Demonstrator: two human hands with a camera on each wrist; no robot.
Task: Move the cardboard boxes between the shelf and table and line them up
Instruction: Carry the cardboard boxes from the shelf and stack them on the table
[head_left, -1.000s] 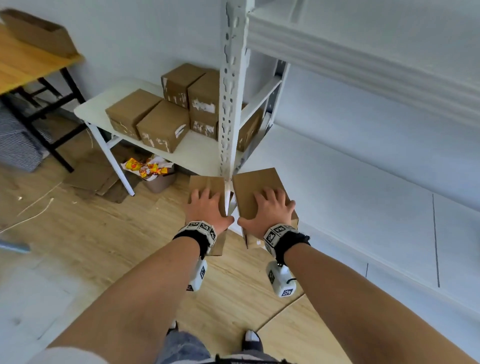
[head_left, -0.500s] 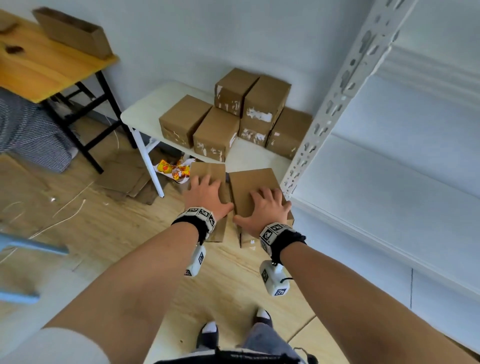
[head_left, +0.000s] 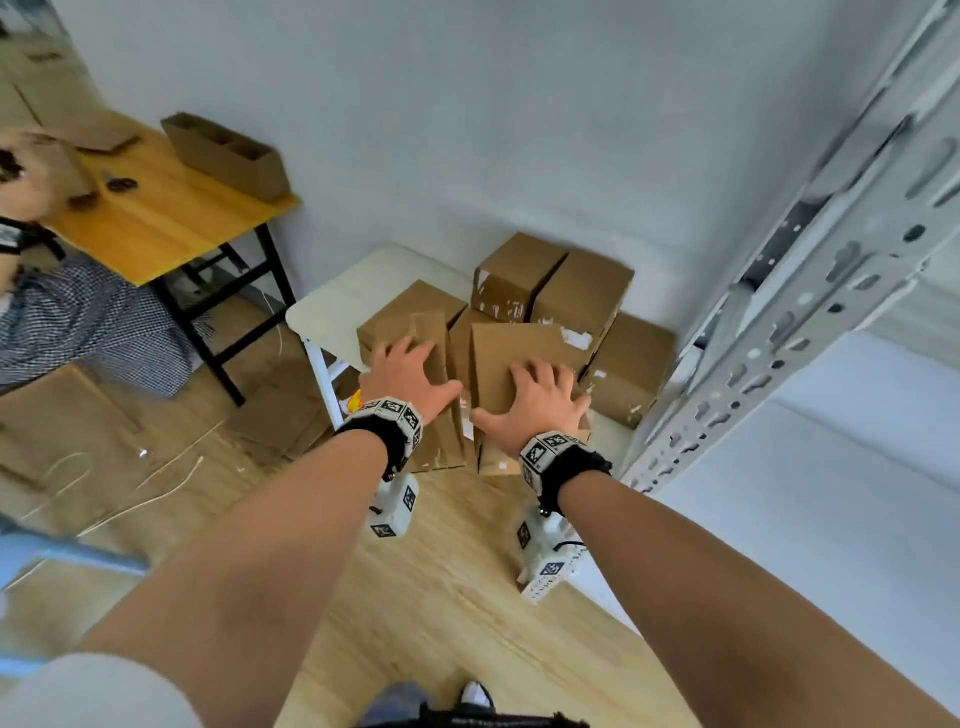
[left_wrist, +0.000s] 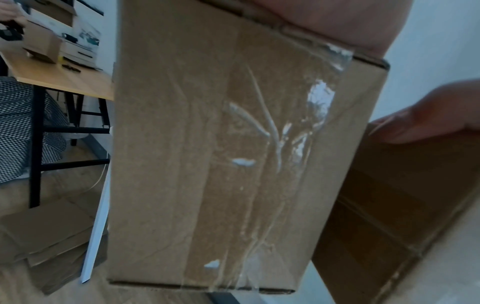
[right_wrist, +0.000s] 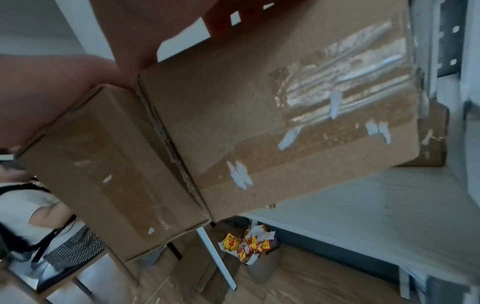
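My left hand (head_left: 410, 371) grips a narrow brown cardboard box (head_left: 439, 415) from above; its taped face fills the left wrist view (left_wrist: 233, 154). My right hand (head_left: 540, 400) grips a wider taped cardboard box (head_left: 519, 348) the same way, seen close in the right wrist view (right_wrist: 285, 113). Both boxes hang side by side, nearly touching, over the front edge of the white table (head_left: 327, 306). Several more boxes (head_left: 582, 291) stand on that table against the wall, two of them upright. The white metal shelf (head_left: 779, 322) is at my right.
A wooden table (head_left: 171, 223) with an open cardboard tray (head_left: 228, 156) stands at the left, a person in checked cloth (head_left: 78, 322) beside it. Flattened cardboard (head_left: 67, 415) lies on the floor. A bin of yellow wrappers (right_wrist: 249, 244) sits under the white table.
I have turned left, away from the shelf. Both hands have carried their boxes from the shelf post to the white table's front edge, in front of the boxes standing there.
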